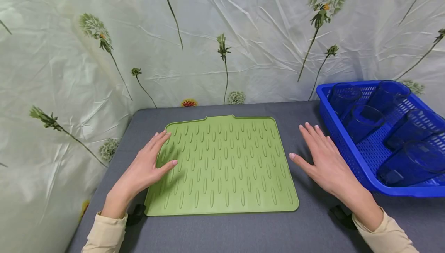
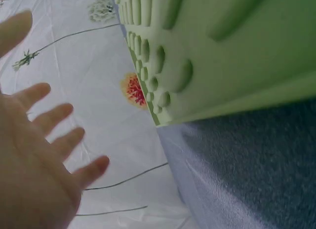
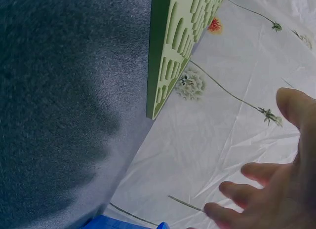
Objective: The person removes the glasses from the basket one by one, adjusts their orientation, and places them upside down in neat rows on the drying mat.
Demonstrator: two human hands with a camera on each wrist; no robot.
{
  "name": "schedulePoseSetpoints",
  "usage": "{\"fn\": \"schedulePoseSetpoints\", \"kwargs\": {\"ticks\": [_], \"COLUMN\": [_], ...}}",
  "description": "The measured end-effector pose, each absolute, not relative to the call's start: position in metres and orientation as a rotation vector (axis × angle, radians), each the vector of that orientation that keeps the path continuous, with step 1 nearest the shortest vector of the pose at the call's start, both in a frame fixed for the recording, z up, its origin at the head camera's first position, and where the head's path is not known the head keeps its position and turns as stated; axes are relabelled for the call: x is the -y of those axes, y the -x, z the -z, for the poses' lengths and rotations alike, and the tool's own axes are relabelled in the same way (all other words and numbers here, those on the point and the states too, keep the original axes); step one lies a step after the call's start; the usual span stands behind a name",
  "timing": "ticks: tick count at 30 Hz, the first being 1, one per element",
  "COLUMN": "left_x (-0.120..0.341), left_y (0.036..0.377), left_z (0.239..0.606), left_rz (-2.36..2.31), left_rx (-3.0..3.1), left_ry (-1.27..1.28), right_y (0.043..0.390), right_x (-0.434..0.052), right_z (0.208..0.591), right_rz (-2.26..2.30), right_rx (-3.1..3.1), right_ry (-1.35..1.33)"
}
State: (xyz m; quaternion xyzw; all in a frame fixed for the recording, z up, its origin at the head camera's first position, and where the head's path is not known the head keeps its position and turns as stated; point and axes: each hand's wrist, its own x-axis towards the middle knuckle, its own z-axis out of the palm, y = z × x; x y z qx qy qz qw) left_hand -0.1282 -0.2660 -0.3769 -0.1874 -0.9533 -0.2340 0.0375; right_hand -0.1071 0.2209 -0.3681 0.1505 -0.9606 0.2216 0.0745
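Left hand (image 1: 146,168) is down flat, fingers spread and relaxed, resting on the near-left part of the ribbed green silicone mat (image 1: 226,164), which lies in the middle of the grey table (image 1: 306,230) with its long axis running left to right. Right hand (image 1: 321,160) hovers open and empty just off the mat's right edge, apart from it, so the left is plainly the closer one. Just right of that hand sits the blue perforated plastic basket (image 1: 361,168) (translucent blue tumblers (image 1: 363,121) lying inside), also untouched.
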Motion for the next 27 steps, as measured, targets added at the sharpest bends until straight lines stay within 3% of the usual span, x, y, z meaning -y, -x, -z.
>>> {"fn": "schedulePoseSetpoints", "kwargs": {"ticks": [15,27], "left_x": [0.242,0.219], "left_y": [0.117,0.102], "left_z": [0.364,0.359], "left_rz": [0.957,1.181], "left_rx": [2.719,2.691], "left_ry": [0.682,0.721], "right_y": [0.099,0.09], "right_x": [-0.218,-0.219], "right_z": [0.356,0.34], "right_rz": [-0.87,-1.234], "right_rx": [2.396,2.467], "right_ry": [-0.425,-0.402]}}
